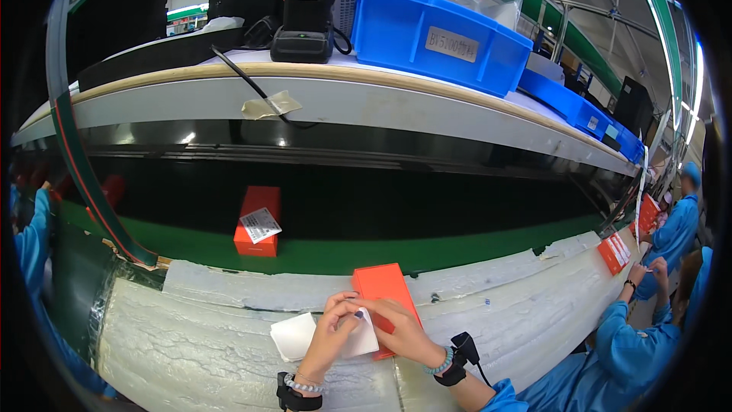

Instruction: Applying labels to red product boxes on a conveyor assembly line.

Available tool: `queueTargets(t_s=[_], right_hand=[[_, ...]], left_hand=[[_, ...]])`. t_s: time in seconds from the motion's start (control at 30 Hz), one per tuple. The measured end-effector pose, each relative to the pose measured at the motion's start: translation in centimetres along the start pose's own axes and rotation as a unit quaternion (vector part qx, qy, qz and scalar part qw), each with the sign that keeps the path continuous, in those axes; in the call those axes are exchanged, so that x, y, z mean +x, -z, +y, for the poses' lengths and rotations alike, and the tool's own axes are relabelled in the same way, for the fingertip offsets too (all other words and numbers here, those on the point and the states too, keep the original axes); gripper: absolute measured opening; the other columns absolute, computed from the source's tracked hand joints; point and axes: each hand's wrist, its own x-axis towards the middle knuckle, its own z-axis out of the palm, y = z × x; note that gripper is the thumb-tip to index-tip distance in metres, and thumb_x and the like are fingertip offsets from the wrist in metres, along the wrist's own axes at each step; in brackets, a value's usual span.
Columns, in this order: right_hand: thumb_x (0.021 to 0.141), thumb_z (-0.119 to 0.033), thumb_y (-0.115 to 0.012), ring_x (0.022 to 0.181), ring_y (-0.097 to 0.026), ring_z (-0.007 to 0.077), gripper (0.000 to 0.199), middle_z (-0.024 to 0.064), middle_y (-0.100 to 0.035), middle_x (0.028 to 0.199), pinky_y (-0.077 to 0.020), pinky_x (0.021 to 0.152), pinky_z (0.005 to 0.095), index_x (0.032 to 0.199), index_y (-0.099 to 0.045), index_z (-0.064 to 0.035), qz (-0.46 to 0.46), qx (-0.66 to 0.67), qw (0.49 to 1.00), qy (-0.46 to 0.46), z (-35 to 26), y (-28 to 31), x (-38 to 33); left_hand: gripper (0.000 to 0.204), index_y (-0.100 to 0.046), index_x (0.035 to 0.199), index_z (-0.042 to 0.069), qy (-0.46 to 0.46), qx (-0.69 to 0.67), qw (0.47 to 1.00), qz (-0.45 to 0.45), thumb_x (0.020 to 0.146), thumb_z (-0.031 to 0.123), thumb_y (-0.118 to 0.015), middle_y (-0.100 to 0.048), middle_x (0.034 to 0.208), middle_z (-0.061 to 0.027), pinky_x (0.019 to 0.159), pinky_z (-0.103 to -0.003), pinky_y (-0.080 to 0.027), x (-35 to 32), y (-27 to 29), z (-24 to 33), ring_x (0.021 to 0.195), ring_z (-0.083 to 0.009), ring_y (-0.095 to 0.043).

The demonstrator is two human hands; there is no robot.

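My left hand [332,336] and my right hand [398,329] meet over the padded bench front. Their fingertips are closed together at the upper edge of a small white paper piece [362,340], which hangs between them; the fingers partly cover it. Right behind is an orange-red box [385,286], and my right hand overlaps its near part. To the left of my left hand lie white folded papers [293,337], slightly fanned, on the bench covering [221,336].
Another red box [259,221] with a white label rests on the green conveyor belt [427,240]. Above runs a shelf [427,103] bearing a black handheld radio [306,11] and a blue bin [435,38]. Co-workers in blue [640,336] sit at right; a blue sleeve [34,236] shows at left.
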Motion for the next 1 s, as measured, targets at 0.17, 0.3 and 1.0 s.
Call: queueTargets(t_s=[0.17, 0.3, 1.0], right_hand=[[0.082, 0.001, -0.061, 0.104, -0.055, 0.0262, 0.046, 0.0108, -0.059, 0.113, -0.0435, 0.093, 0.036, 0.126, -0.056, -0.0104, 0.016, 0.078, 0.996, -0.025, -0.4, 0.4, -0.4], [0.082, 0.002, -0.061, 0.105, -0.055, 0.0233, 0.032, 0.0081, -0.054, 0.109, -0.0427, 0.094, 0.0324, 0.112, -0.06, -0.0073, 0.045, 0.07, 0.996, 0.016, 1.2, 2.0, -0.8], [0.088, 0.007, -0.052, 0.087, -0.055, 0.006, 0.052, 0.0014, -0.057, 0.092, -0.0441, 0.079, 0.0213, 0.136, -0.04, -0.0077, 0.013, 0.299, 0.937, -0.181, 2.9, 5.1, -1.3]], left_hand=[[0.016, -0.06, 0.094, 0.001, 0.037, -0.158, 0.986, 0.032, 0.087, 0.008, -0.047, -0.059, 0.119, -0.011, 0.097, -0.028, -0.039, -0.1, -0.4, 0.6, 0.108, -0.0151, -0.054], [0.018, -0.058, 0.094, 0.0, 0.047, -0.192, 0.976, 0.09, 0.09, 0.011, -0.045, -0.064, 0.107, -0.0133, 0.097, -0.03, -0.04, -0.1, 0.1, 1.4, 0.102, -0.0157, -0.057], [0.045, -0.07, 0.088, 0.0, 0.253, 0.305, 0.914, -0.086, 0.091, 0.042, -0.053, -0.07, 0.079, -0.0128, 0.071, -0.031, -0.05, -0.4, 0.0, 0.1, 0.073, -0.0248, -0.067]])
